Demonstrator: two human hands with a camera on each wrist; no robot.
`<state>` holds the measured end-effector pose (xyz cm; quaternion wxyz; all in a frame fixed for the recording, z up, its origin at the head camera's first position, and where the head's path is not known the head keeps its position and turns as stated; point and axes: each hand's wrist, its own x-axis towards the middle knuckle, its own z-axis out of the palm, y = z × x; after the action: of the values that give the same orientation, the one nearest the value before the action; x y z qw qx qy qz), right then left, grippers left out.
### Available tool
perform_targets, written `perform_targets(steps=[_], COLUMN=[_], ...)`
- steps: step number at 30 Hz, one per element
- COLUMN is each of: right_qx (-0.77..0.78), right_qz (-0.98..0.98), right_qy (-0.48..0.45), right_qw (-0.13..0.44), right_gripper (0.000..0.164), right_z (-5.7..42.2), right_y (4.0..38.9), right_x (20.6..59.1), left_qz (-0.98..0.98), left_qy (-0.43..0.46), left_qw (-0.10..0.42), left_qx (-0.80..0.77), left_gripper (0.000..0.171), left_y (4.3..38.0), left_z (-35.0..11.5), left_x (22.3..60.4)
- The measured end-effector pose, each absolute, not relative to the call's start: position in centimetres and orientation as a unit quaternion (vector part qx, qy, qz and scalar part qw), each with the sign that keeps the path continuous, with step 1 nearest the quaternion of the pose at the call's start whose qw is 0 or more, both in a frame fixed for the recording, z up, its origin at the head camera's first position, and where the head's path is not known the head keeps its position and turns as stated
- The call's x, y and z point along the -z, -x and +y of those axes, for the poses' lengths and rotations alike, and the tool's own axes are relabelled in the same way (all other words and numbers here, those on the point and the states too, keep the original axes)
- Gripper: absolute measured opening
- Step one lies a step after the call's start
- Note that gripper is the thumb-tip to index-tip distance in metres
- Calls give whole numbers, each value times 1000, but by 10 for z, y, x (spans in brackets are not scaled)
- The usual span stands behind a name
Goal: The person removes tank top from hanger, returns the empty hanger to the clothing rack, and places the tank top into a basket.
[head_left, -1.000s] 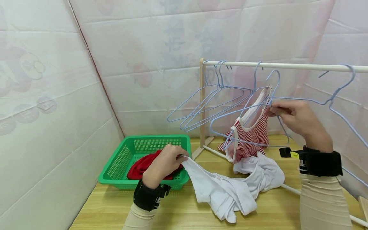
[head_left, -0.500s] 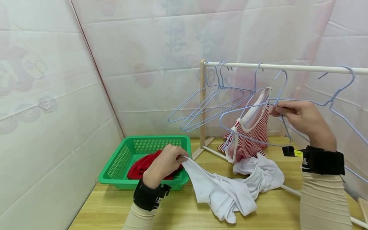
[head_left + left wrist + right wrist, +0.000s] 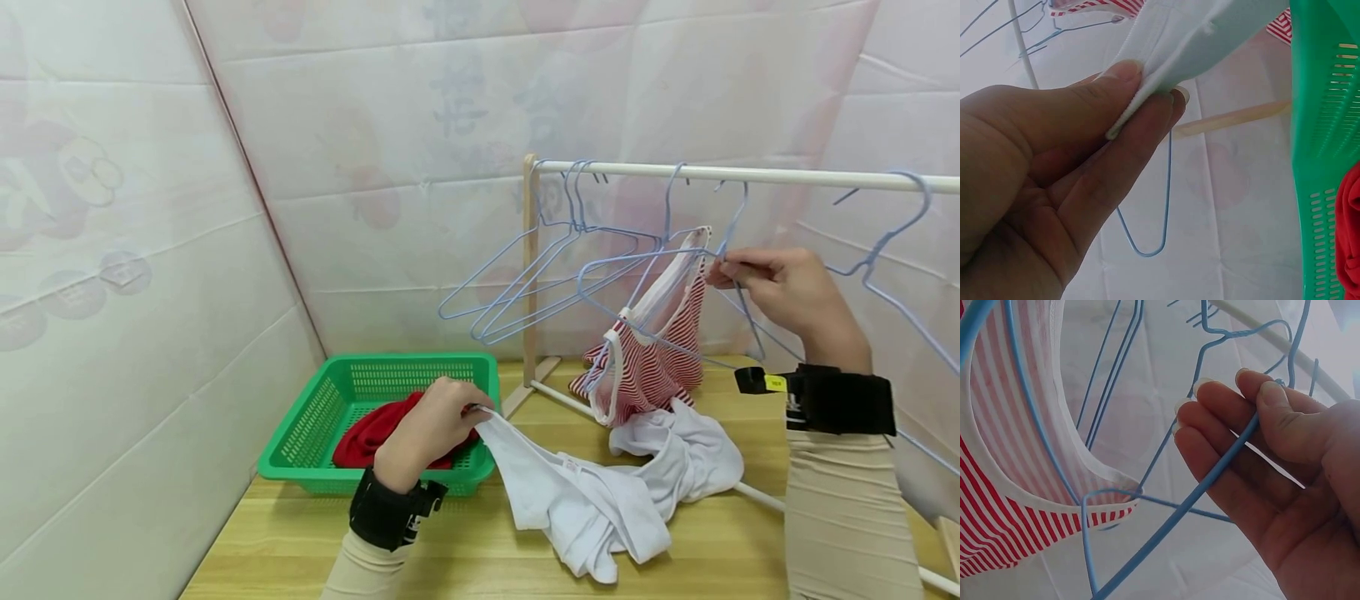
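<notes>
My left hand (image 3: 435, 425) pinches one edge of a white garment (image 3: 562, 492) between thumb and fingers, beside the basket. The rest of the garment lies crumpled on the table. Up at the rack, my right hand (image 3: 783, 287) pinches a blue wire hanger (image 3: 1179, 515) at its neck, below the hook. The hook's top overlaps the rail in the head view. Just left of that hanger, a red-and-white striped tank top (image 3: 660, 358) hangs from another blue hanger, its hem down near the table.
A green basket (image 3: 300, 425) with red cloth (image 3: 371, 429) inside stands at the left. Several bare blue hangers (image 3: 517, 283) hang at the left end of the white rail (image 3: 787, 176), and one more hanger (image 3: 873, 250) at its right. A wooden post (image 3: 530, 267) supports the rail.
My right hand has moved slightly right and then up, taking the hanger's hook to the level of the rail and turning the hanger. My left hand and the white garment stay in place.
</notes>
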<state>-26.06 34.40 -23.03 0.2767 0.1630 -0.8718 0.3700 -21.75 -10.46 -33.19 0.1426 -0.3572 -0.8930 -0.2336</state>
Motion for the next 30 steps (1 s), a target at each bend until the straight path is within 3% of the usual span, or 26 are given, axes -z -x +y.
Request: perform_targets(steps=[13, 20, 30], right_qx=[-400, -416, -428], right_qz=[-853, -828, -810], right_qy=[-152, -164, -199], right_qw=[299, 338, 348], right_gripper=[34, 28, 22], right_z=[344, 339, 337], right_y=[265, 271, 266], right_x=[227, 218, 223], left_qz=[-892, -884, -885], left_qy=[358, 367, 356], left_qw=[141, 161, 167], left_qx=[237, 243, 248], left_gripper=[11, 12, 13], left_y=[216, 216, 217], left_z=[-105, -106, -109], left_x=[331, 332, 327])
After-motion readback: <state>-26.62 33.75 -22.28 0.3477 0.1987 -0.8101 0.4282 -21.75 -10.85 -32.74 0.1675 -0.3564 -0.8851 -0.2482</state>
